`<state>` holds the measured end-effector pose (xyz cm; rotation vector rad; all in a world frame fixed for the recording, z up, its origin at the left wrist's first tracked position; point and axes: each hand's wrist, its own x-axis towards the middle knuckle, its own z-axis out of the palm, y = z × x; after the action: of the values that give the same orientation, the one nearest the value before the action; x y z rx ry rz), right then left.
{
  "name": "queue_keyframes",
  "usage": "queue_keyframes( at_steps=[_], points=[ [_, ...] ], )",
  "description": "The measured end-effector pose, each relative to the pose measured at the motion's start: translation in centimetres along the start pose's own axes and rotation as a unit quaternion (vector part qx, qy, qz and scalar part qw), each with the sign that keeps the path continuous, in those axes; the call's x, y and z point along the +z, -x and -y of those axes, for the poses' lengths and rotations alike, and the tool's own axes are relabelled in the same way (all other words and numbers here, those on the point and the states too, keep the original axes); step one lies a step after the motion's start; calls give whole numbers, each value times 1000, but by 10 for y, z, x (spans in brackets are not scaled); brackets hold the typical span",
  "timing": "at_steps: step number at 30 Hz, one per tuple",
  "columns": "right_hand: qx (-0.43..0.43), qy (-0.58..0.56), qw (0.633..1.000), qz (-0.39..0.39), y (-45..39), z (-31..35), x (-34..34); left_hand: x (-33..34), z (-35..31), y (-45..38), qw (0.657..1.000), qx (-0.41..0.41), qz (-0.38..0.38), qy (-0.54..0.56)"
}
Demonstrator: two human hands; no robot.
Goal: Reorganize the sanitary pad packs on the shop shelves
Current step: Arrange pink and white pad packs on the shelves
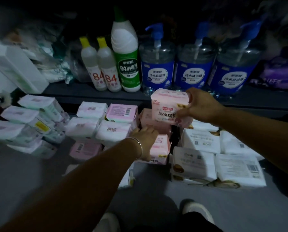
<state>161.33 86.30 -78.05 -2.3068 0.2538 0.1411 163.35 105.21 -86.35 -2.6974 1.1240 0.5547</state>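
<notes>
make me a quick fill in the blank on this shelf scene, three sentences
1. The right hand grips a pink pad pack printed with "____%".
2. The left hand, wearing a ____ at the wrist, rests on the pink packs below.
3. The three pump bottles on the upper shelf have ____ labels.

Missing words: 100; bracelet; blue

Held pink pad pack [169,107]: "245mm", "100%", "10". Two small yellow-capped bottles [99,67]: red "84". Tall green-label bottle [128,64]: "84". Blue pump bottle labels unreadable.
</notes>
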Motion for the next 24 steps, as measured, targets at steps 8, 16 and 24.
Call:
queue_keyframes(
  at_steps=[8, 16, 24],
  points=[
    [-3, -11, 1000, 18, -11, -30, 18, 55, -13, -41, 999, -4, -43, -14],
    [-19, -7, 999, 37, -3, -35, 23, 52, 0, -34, 1000, -14, 23, 2],
    [-26, 33, 998, 41, 8, -16, 50, 4, 25, 17, 995, -4, 89, 36]
  ],
)
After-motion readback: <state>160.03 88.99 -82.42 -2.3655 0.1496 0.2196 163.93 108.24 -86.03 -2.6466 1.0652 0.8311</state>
